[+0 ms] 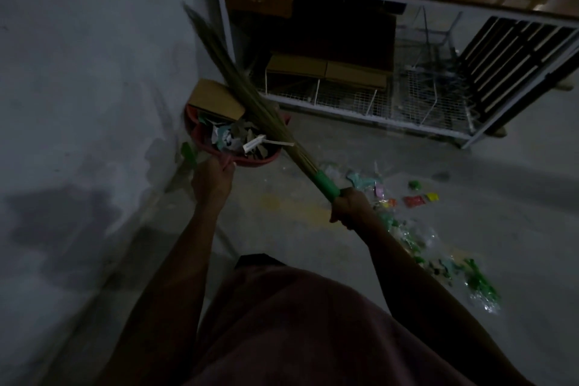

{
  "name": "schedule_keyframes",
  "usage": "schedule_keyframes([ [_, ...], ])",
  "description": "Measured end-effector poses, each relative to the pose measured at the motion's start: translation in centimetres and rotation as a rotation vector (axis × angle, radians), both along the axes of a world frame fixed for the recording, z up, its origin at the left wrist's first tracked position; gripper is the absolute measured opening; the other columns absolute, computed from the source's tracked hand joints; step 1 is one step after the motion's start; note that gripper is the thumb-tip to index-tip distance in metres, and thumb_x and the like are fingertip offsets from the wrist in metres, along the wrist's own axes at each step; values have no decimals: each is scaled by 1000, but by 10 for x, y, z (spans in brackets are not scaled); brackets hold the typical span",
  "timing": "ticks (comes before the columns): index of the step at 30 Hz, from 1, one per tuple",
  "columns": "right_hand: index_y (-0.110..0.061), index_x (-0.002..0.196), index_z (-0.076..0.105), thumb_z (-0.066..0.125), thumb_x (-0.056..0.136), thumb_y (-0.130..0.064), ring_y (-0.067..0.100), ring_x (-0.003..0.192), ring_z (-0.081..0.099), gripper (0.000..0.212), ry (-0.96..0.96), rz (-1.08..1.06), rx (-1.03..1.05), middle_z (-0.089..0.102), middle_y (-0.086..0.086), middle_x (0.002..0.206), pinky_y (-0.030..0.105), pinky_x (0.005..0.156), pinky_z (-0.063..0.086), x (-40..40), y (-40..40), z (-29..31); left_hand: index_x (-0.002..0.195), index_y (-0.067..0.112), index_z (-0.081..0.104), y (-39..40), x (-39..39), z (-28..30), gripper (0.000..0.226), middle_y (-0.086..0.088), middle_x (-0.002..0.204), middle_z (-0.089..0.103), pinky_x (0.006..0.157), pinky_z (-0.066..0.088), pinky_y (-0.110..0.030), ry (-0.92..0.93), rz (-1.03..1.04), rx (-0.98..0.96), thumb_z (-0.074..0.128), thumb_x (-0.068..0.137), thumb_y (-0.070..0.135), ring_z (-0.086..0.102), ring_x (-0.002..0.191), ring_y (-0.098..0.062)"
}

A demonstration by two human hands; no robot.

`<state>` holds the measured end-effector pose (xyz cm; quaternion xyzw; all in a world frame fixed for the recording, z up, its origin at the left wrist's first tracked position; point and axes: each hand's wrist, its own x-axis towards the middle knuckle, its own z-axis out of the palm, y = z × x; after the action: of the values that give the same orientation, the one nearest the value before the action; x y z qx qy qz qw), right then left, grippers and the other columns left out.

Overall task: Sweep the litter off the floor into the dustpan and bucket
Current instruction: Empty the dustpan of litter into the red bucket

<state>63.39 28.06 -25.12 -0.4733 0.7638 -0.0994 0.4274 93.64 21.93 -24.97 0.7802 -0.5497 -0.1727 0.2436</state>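
From the head camera, the right hand is clenched on the broom just below its green plastic collar, its stiff straw bristles raised over the red bucket, while the left hand pinches that rim. A careless swing of the bristles could, I judge, flick cardboard and paper scraps back out of the heaped bucket. The crinkly plastic litter lies on the smooth concrete floor, just right of the right fingers.
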Motion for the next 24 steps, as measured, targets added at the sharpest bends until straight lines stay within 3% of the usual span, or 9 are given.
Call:
schedule_keyframes([
  [9, 6, 96, 67, 80, 71, -3, 20, 36, 58, 29, 80, 68, -26, 66, 17, 59, 27, 39, 48, 63, -118, 6, 108, -1, 64, -102, 77, 13, 40, -25, 105, 64, 79, 48, -42, -29, -32, -20, 64, 91, 35, 62, 98, -42],
  [13, 2, 98, 69, 79, 70, -6, 21, 43, 60, 31, 128, 57, -13, 66, 13, 62, 21, 38, 43, 99, -160, 10, 104, 3, 65, -160, 123, 19, 40, -22, 101, 65, 80, 51, -43, -41, -72, 29, 62, 90, 40, 63, 94, -40],
  [20, -2, 91, 70, 77, 72, -7, 24, 45, 65, 22, 164, 35, 11, 69, 15, 61, 30, 42, 54, 146, -218, 0, 106, 3, 64, -237, 169, 26, 34, -20, 102, 65, 76, 46, -38, -73, -195, 89, 60, 94, 33, 62, 95, -38],
  [24, -4, 95, 74, 76, 73, -16, 24, 57, 69, 25, 247, 88, -4, 71, 11, 71, 26, 50, 53, 147, -262, -9, 105, 0, 63, -276, 175, 15, 32, -21, 100, 64, 75, 47, -38, -5, -210, 91, 60, 94, 31, 62, 94, -38],
])
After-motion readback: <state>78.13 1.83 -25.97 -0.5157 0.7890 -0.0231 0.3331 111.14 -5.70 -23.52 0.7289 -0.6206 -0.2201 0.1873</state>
